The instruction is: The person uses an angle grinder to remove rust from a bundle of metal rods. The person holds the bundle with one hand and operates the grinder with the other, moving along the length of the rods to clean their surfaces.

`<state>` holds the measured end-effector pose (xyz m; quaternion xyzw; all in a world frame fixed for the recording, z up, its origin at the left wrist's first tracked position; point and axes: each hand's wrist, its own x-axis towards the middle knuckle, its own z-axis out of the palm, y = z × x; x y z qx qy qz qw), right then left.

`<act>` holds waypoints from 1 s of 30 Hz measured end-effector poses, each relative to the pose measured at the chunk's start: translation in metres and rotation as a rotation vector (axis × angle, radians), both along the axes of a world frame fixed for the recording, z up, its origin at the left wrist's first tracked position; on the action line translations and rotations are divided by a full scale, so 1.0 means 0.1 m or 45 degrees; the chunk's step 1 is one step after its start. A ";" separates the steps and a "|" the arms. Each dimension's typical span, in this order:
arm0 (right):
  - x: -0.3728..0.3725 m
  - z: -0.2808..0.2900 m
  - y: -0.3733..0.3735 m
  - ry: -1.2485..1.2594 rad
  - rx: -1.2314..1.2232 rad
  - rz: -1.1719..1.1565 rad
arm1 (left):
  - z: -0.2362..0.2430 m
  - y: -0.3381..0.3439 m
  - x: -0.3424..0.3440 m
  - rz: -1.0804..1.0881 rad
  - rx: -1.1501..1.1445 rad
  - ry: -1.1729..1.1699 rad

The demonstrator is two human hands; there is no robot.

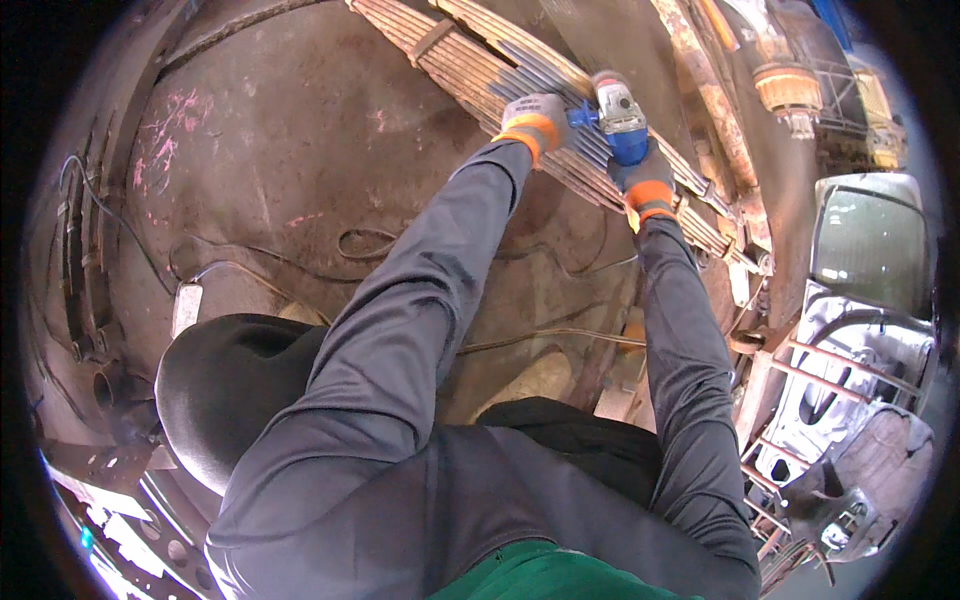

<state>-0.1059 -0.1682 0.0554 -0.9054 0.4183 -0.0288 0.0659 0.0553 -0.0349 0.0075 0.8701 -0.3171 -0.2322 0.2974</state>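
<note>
A blue and grey angle grinder [622, 112] sits over a stack of long steel leaf springs [455, 62] at the top of the view. My left hand [530, 116], in a grey glove with an orange cuff, is closed at the grinder's blue side handle [582, 115]. My right hand [645, 178], gloved alike, wraps the blue rear body of the tool. Beneath the grinder, several spring leaves look bare and bluish-grey, while others are rusty brown. The grinder's disc cannot be made out.
A dark cable [365, 243] loops across the brown floor [270, 130] left of my arms. Along the right lie a rusty beam [715, 95] and a vehicle door with a window [872, 245]. Metal bars [75, 240] lie at the far left.
</note>
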 end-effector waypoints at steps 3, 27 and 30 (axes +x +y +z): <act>-0.03 -0.04 0.04 -0.081 0.069 0.051 | -0.08 0.03 -0.01 -0.001 0.032 -0.019; 0.58 -0.24 0.17 -0.158 0.124 0.234 | -0.27 0.33 0.51 0.103 0.073 -0.119; 0.71 -0.31 0.20 -0.230 0.228 0.254 | -0.28 0.32 0.61 0.068 0.172 -0.089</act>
